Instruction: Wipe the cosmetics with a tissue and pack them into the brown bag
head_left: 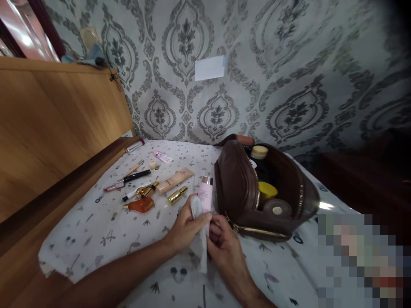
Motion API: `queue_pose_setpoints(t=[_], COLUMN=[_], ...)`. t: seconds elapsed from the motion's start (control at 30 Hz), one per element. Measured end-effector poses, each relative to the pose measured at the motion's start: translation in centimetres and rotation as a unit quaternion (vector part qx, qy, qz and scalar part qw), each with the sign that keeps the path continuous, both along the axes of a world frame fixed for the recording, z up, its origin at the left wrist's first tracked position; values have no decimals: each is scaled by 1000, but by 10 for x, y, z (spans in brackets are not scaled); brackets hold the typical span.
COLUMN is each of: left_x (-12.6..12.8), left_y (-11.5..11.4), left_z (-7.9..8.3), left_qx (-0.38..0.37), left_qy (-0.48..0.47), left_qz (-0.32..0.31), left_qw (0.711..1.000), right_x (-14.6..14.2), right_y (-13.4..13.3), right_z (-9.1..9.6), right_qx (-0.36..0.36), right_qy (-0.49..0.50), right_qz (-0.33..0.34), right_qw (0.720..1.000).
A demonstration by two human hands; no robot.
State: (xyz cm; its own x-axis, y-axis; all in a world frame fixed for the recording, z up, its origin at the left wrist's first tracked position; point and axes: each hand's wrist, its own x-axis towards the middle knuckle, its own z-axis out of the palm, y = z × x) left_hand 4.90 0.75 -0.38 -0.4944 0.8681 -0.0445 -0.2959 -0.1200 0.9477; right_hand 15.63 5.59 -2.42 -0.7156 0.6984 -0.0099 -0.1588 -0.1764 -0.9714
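A pale pink bottle (206, 196) with a shiny silver cap is held up in front of me, cap end away from me. My left hand (184, 229) is closed on a white cloth (203, 252), pressing it against the bottle's side; the cloth's end hangs down. At the bottle's lower end, my right hand (224, 241) has its fingers curled around it, partly hiding it. Close by on the right stands a brown cosmetic bag (233, 179), unzipped, with a yellow round lid (267, 189) and a cream-lidded jar (259, 152) inside.
Left of my hands lie a beige tube (175, 180), a gold bottle (177, 195), an amber bottle (140, 205), a black tube (137, 175) and a small pink tube (163, 157). A wooden panel (64, 98) borders the patterned cloth surface (128, 244) at left; a papered wall (186, 102) stands behind.
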Motion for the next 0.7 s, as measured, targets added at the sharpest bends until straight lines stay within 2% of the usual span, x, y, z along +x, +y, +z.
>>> queue_pose_setpoints(t=[0.1,0.17,0.3,0.37,0.5,0.6,0.7], left_x=[-5,-9,-15,-17,-25,-31,-37], left_y=[2,4,4,2,-6,-10,-13], left_z=[2,5,8,10,22,32,36], left_qx=[-15,-32,-51,-22,20,-3,-31], left_qy=[-25,-47,-50,-12,75,111,127], left_qz=[59,90,57,20,-128,-216,-260], left_qw=[998,994,996,999,989,970,957], right_x=[4,8,15,16,18,20,21], right_y=[1,3,11,15,17,17,19], right_z=[3,5,10,13,20,26,30], right_qx=[52,100,146,143,124,126,116], right_qy=[-24,-43,-57,-54,-26,9,18], right_qz=[13,-14,-84,-91,-73,-72,-88], right_qw=[998,994,984,984,989,989,989])
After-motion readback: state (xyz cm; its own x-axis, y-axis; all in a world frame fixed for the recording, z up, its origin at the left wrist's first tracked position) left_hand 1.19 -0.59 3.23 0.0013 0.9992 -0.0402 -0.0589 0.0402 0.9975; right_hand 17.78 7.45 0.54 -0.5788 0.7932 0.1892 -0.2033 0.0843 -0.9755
